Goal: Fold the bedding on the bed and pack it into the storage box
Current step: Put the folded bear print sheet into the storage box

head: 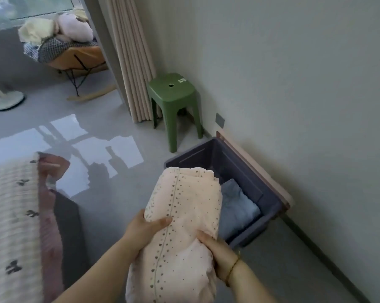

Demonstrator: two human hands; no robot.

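Left hand (146,231) and right hand (216,252) each grip a side of the folded pink bedding (184,206), held near the box (232,158) by the right wall; lower it flat beside the blue fabric (237,206); keep the folds gripped until it rests.

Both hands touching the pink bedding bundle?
Touching. Head view: left hand grips the pink bedding bundle with thumb on top; right hand grips its other side.
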